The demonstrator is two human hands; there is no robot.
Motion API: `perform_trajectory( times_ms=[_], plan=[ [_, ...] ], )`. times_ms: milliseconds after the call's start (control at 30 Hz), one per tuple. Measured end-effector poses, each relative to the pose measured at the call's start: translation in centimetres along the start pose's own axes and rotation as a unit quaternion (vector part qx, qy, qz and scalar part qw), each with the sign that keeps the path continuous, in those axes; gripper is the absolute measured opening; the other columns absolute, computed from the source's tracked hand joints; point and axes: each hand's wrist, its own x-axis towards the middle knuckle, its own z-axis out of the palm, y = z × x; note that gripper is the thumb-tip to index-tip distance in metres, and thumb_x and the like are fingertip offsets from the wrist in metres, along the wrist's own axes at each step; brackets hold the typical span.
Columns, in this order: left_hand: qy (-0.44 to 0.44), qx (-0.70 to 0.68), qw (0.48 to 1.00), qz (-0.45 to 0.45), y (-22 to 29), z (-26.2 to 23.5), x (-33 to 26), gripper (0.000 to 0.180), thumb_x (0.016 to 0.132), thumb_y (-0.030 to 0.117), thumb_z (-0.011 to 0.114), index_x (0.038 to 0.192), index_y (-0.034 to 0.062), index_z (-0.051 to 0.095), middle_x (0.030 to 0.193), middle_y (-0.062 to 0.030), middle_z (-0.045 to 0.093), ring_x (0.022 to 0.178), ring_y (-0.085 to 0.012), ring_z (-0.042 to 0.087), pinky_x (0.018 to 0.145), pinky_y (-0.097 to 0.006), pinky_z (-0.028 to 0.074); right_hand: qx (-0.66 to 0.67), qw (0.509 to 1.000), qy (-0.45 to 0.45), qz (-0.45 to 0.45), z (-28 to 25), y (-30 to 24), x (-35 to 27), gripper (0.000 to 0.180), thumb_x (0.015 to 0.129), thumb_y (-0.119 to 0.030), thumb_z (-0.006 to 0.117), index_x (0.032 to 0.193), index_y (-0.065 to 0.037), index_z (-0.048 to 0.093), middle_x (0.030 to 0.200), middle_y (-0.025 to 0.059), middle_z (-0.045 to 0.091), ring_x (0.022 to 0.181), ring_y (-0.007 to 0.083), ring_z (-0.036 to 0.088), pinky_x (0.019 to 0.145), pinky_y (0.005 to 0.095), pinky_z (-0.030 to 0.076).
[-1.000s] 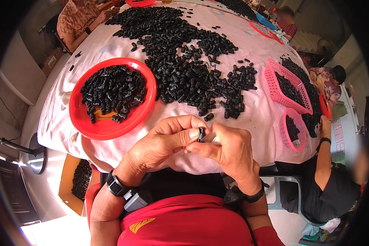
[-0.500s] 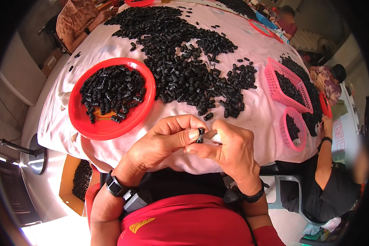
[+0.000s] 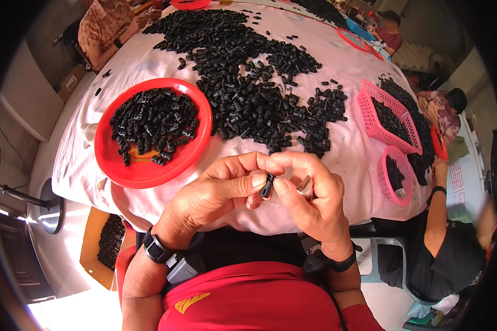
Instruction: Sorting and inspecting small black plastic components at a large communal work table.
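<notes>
Both hands meet just this side of the table's (image 3: 337, 165) near edge: the left hand (image 3: 215, 193) and right hand (image 3: 309, 196) pinch one small black part (image 3: 266, 186) between their fingertips, held in the air above the edge. Against a second ago almost nothing has shifted; the part sits in the same two-handed pinch, so the fiddling with it looks unfinished. Beyond the part lies the big black pile (image 3: 248, 83), with the red bowl (image 3: 149, 132) left of it and the pink baskets (image 3: 389, 116) to its right.
</notes>
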Motion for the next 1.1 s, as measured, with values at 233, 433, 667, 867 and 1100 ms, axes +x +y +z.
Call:
perform_trajectory(
  times_ms=[233, 433, 667, 867, 1100],
  plan=[
    [-0.017, -0.020, 1.000, -0.012, 0.0, -0.1, 0.0, 0.033, 0.095, 0.020, 0.063, 0.123, 0.0024, 0.056, 0.102, 0.0004, 0.061, 0.077, -0.0062, 0.053, 0.072, -0.021, 0.045, 0.092, 0.992, -0.074, 0.041, -0.4, 0.6, -0.2, 0.022, 0.088, -0.006, 0.063, 0.110, -0.003, 0.061, 0.084, 0.0052, 0.071, 0.055, 0.0003, 0.055, 0.051, 0.0191, 0.043],
    [0.007, 0.066, 0.997, -0.027, 1.4, 0.4, -0.3, 0.031, 0.094, 0.020, 0.065, 0.120, 0.0035, 0.057, 0.104, 0.0006, 0.062, 0.082, -0.0053, 0.055, 0.072, -0.020, 0.045, 0.010, 0.995, -0.086, 0.057, -0.6, -0.5, -0.2, 0.021, 0.087, -0.003, 0.065, 0.107, -0.002, 0.060, 0.082, 0.0060, 0.070, 0.061, 0.0044, 0.064, 0.054, 0.0214, 0.048],
    [0.043, 0.107, 0.993, -0.029, 1.2, 0.4, -0.2, 0.034, 0.092, 0.015, 0.066, 0.120, -0.0023, 0.055, 0.100, -0.0021, 0.063, 0.083, -0.0073, 0.058, 0.072, -0.021, 0.045, 0.028, 0.996, -0.069, 0.039, -0.3, -0.5, -0.1, 0.016, 0.090, -0.004, 0.063, 0.105, 0.001, 0.060, 0.080, 0.0064, 0.070, 0.070, 0.0048, 0.063, 0.058, 0.0189, 0.045],
    [0.004, 0.094, 0.996, -0.002, 0.8, -0.3, 0.0, 0.038, 0.092, 0.012, 0.065, 0.125, -0.0034, 0.053, 0.101, -0.0040, 0.064, 0.086, -0.0077, 0.058, 0.073, -0.021, 0.044, 0.024, 0.996, -0.067, 0.047, -0.3, 0.0, -0.3, 0.015, 0.092, -0.003, 0.062, 0.105, 0.003, 0.058, 0.085, 0.0079, 0.069, 0.076, 0.0084, 0.064, 0.065, 0.0215, 0.049],
    [0.010, 0.086, 0.996, 0.010, 1.4, 1.0, -0.1, 0.041, 0.090, 0.006, 0.064, 0.128, -0.0038, 0.051, 0.105, -0.0056, 0.064, 0.093, -0.0083, 0.059, 0.076, -0.021, 0.046, 0.052, 0.998, -0.035, 0.031, -0.3, 0.7, -0.3, 0.019, 0.087, -0.002, 0.063, 0.106, 0.000, 0.059, 0.087, 0.0077, 0.069, 0.077, 0.0122, 0.070, 0.063, 0.0241, 0.053]
  ],
)
